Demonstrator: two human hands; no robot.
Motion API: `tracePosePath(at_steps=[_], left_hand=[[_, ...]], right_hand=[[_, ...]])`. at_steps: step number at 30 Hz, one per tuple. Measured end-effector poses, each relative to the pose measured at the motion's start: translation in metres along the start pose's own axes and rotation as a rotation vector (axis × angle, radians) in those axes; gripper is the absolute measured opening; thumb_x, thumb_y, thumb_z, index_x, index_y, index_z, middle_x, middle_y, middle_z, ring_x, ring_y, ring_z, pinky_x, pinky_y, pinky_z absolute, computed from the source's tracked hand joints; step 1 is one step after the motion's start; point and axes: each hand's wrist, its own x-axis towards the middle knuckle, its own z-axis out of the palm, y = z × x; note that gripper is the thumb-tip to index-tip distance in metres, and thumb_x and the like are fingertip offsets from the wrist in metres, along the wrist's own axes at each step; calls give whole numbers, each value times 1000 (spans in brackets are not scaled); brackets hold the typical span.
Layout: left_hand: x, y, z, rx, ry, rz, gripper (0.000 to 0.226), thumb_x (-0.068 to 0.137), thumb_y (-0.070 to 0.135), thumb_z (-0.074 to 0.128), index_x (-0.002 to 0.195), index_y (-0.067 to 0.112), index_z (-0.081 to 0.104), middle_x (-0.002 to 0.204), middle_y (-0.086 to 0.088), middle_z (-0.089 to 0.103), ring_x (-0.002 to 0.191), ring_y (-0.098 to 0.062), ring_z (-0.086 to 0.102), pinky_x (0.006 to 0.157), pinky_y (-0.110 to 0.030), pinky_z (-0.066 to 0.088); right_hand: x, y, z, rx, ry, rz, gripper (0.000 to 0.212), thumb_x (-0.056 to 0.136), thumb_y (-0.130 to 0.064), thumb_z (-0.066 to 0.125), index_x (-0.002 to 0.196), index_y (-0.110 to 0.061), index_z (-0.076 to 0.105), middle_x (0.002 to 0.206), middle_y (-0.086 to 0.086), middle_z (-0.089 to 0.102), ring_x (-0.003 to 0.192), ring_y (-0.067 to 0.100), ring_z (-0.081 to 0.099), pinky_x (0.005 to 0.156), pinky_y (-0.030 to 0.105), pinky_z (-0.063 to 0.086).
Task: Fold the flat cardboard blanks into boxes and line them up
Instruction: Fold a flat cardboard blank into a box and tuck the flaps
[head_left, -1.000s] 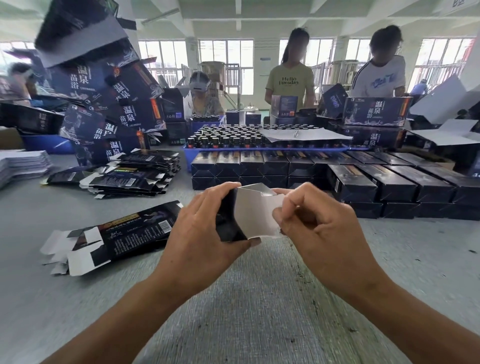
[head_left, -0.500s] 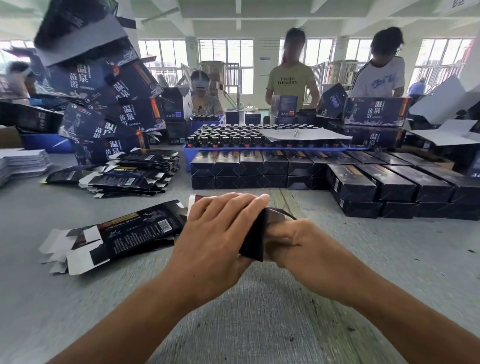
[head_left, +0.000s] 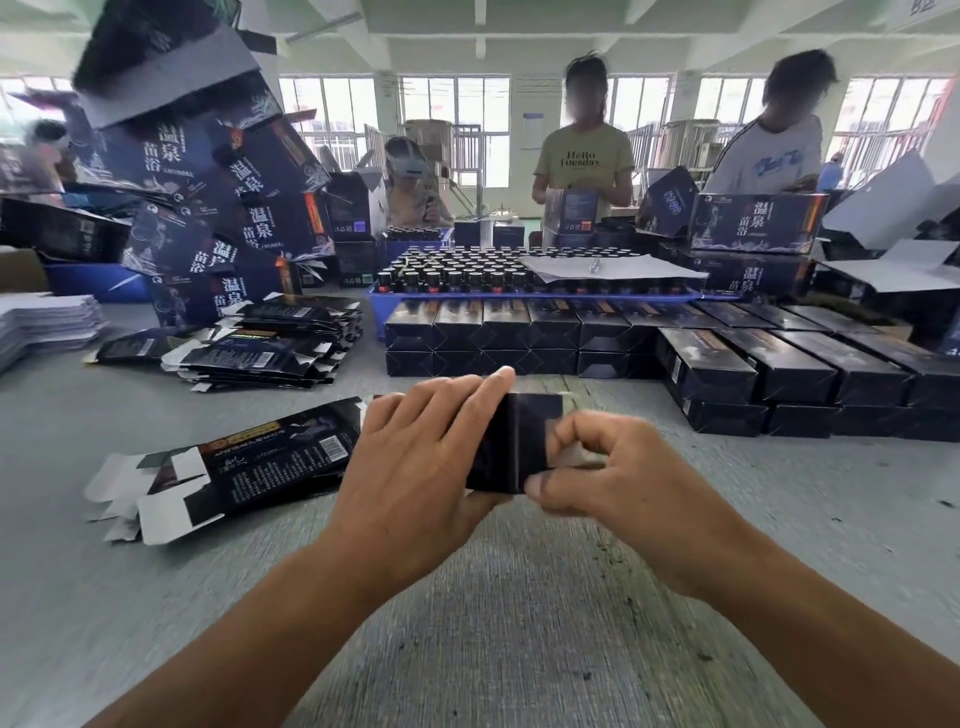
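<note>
A: What is held at centre frame?

B: A dark box (head_left: 511, 441), partly folded, is held just above the grey surface (head_left: 519, 623), near-centre. The left hand (head_left: 415, 462) is wrapped over its left side, fingers laid across the top & thumb under: a grip closed round the box. The right hand (head_left: 613, 473) is at the box's right end, fingertips (head_left: 563, 434) curled in a narrow pinch on an end flap.

A: And the flat blanks?

B: One flat blank (head_left: 234, 467) is seen lying on the surface just left of the left hand, white flaps spread toward the near-left. A stack of blanks (head_left: 270, 348) is piled further back on the left, w/ big printed cartons (head_left: 223, 218) heaped behind it.

A: Finished boxes?

B: A row of folded boxes (head_left: 519, 332) is lined up two-high across the far-centre, side by side; more folded boxes (head_left: 789, 374) are lined up at the right. Behind the row, a blue tray (head_left: 519, 297) of small dark-capped bottles (head_left: 467, 270) is set, a sheet of paper (head_left: 602, 267) laid over part of them.

A: Others in shot?

B: Two standing workers are seen at the far side, one in a yellow-green shirt (head_left: 584, 161), one in a white shirt (head_left: 769, 156); a third is seated far-centre.
</note>
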Motion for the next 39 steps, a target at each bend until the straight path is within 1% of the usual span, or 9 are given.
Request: tracePosePath(at_steps=[2, 3, 7, 13, 20, 26, 32, 34, 39], left_hand=[[0, -5, -1, -17, 0, -63, 96, 75, 60, 72, 153, 18, 36, 142, 1, 53, 128, -21, 49, 98, -41, 42], [-1, -6, -2, -37, 4, -82, 97, 73, 59, 74, 153, 18, 35, 143, 1, 53, 129, -20, 48, 99, -41, 41], [-3, -7, -3, -126, 9, -103, 99, 73, 59, 70, 155, 26, 24, 146, 4, 50, 130, -14, 40, 103, -36, 34], [-3, -3, -6, -185, 61, -23, 95, 73, 54, 73, 152, 33, 25, 146, 2, 49, 130, -19, 48, 102, -42, 42], [-3, -4, -10, -144, 76, 31, 75, 80, 57, 64, 146, 36, 36, 143, -10, 51, 118, -30, 58, 93, -48, 49], [-2, -4, -11, -106, 52, 37, 71, 82, 62, 58, 145, 35, 39, 144, -10, 50, 118, -30, 58, 91, -48, 50], [-3, -8, -13, -135, 24, 76, 59, 91, 61, 51, 145, 40, 40, 151, -6, 42, 125, -25, 52, 94, -45, 50], [-2, -10, -13, -159, 30, 81, 54, 91, 58, 52, 141, 38, 45, 152, -7, 40, 127, -27, 52, 94, -46, 50], [-3, -9, -14, -272, 61, 56, 49, 89, 51, 61, 135, 35, 51, 155, -3, 37, 127, -26, 53, 88, -48, 55]], right_hand=[[-1, -2, -3, -34, 30, -83, 13, 80, -26, 82, 81, -25, 69, 80, 3, 74, 73, 36, 65, 73, 41, 59], [-1, -2, -4, -18, 17, -95, 11, 81, -28, 81, 85, -27, 71, 83, 2, 75, 77, 36, 67, 78, 44, 60], [3, 2, -5, 80, 8, -84, 16, 93, -24, 68, 101, -35, 76, 107, -13, 75, 95, 16, 73, 85, 36, 62], [6, 5, -10, 90, 47, -129, 33, 98, -9, 60, 118, -35, 68, 105, -14, 75, 94, 8, 72, 74, 24, 59], [5, 4, -13, 27, 45, -203, 44, 99, -15, 62, 125, -50, 60, 107, -16, 72, 97, 4, 70, 72, 23, 59], [3, 6, -8, -84, 107, -232, 45, 100, -14, 59, 132, -44, 57, 99, -22, 69, 86, 6, 70, 67, 21, 58], [3, 5, -7, -56, 148, -238, 45, 100, -10, 59, 130, -42, 58, 96, -11, 73, 80, 9, 70, 64, 23, 57], [2, 4, -5, -94, 171, -258, 44, 100, -13, 59, 132, -42, 56, 87, -17, 71, 76, 7, 68, 65, 22, 57], [0, 6, -2, -118, 210, -287, 47, 100, -21, 59, 136, -46, 42, 96, -17, 74, 81, 9, 71, 70, 28, 60]])
